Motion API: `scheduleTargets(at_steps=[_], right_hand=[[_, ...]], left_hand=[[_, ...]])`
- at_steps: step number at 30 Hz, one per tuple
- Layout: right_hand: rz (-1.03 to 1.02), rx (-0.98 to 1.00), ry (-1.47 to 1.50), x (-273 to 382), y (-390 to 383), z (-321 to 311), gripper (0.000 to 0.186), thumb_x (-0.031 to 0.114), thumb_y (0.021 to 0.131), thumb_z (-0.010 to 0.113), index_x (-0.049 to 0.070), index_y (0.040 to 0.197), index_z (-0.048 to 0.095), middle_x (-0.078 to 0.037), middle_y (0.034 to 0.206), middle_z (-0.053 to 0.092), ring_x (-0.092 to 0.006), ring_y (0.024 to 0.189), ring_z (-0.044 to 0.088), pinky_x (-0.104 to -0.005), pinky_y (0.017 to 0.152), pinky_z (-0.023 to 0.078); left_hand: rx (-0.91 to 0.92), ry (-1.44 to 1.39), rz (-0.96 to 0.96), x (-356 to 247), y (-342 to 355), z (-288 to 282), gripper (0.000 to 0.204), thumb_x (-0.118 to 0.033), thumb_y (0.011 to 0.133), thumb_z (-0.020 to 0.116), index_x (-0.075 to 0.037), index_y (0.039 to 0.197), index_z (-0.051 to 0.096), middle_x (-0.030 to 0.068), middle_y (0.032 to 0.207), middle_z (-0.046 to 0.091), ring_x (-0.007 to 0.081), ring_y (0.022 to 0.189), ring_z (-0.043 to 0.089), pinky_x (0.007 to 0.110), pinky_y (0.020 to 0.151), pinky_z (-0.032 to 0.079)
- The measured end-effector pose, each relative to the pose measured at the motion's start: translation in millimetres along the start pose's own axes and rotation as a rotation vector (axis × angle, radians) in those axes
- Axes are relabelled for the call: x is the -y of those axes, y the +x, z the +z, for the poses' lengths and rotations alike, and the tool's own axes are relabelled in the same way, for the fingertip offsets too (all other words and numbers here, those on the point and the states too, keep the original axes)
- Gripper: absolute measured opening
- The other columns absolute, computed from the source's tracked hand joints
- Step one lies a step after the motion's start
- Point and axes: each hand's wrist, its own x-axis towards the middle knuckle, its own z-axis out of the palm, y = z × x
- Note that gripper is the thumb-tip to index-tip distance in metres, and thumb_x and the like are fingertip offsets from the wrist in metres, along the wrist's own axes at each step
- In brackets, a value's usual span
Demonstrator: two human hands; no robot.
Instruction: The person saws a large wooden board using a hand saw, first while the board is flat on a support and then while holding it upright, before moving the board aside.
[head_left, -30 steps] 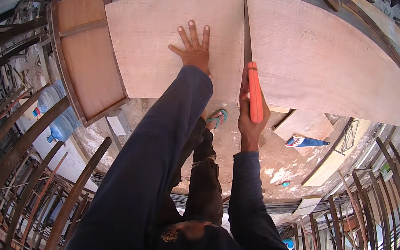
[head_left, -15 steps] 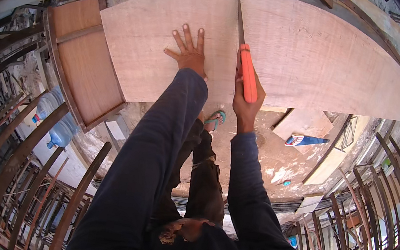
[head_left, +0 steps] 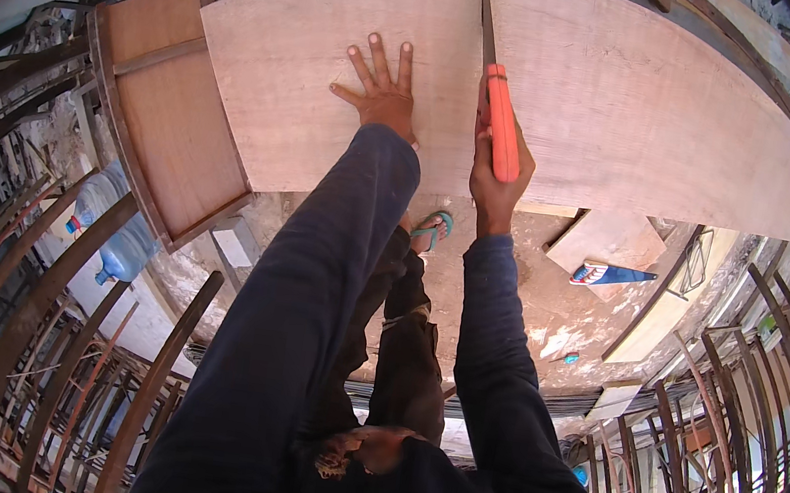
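Observation:
A large pale plywood sheet (head_left: 633,108) lies across the top of the view. My left hand (head_left: 379,90) presses flat on it, fingers spread, left of a straight cut line. My right hand (head_left: 496,175) grips the orange handle of a handsaw (head_left: 501,131), whose thin blade runs up the cut to the sheet's far edge. The handle sits over the near part of the sheet, close beside my left wrist.
A framed brown wooden panel (head_left: 169,107) lies left of the sheet. Below are a concrete floor, my sandalled foot (head_left: 429,231), a second saw with a blue blade cover (head_left: 611,274) on an offcut board, water jugs (head_left: 111,239), and curved metal bars (head_left: 39,299) at both sides.
The saw was pushed forward along the cut, then drew back a little toward me. My left hand stayed flat on the sheet.

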Motion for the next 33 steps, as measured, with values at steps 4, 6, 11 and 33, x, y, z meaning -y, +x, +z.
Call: scheduleTargets(at_steps=[4,6,11,33], right_hand=[[0.089,0.043,-0.045,7,-29,-7,0.036,0.007,0.093,0.066,-0.005,0.127,0.063,-0.012,0.1,0.072,-0.0132,0.088,0.062,-0.0286,0.081,0.051],[0.081,0.078,-0.118,6,-105,-35,0.04,0.009,0.093,0.065,-0.005,0.13,0.062,-0.017,0.114,0.071,-0.0188,0.105,0.065,-0.0328,0.092,0.051],[0.021,0.033,-0.044,13,-115,-43,0.046,0.013,0.094,0.065,-0.004,0.137,0.059,-0.017,0.118,0.072,-0.0192,0.108,0.068,-0.034,0.094,0.052],[-0.056,0.015,-0.023,2,-12,-1,0.032,0.007,0.092,0.066,-0.002,0.122,0.064,-0.013,0.1,0.071,-0.0183,0.085,0.064,-0.0301,0.082,0.051]], left_hand=[[-0.071,0.014,0.006,13,-6,5,0.16,-0.046,0.052,0.098,-0.013,0.16,-0.016,0.0331,0.16,-0.024,0.0625,0.144,-0.016,0.087,0.095,0.026],[-0.046,0.005,-0.022,22,-3,6,0.161,-0.046,0.052,0.098,-0.013,0.16,-0.017,0.0334,0.16,-0.024,0.0624,0.144,-0.016,0.087,0.094,0.026],[-0.009,0.006,-0.029,25,-4,4,0.161,-0.045,0.051,0.098,-0.013,0.16,-0.017,0.0341,0.16,-0.024,0.0623,0.145,-0.016,0.087,0.094,0.025],[-0.068,-0.002,-0.023,14,-13,15,0.163,-0.045,0.05,0.099,-0.015,0.16,-0.018,0.033,0.161,-0.022,0.0618,0.145,-0.015,0.087,0.094,0.026]])
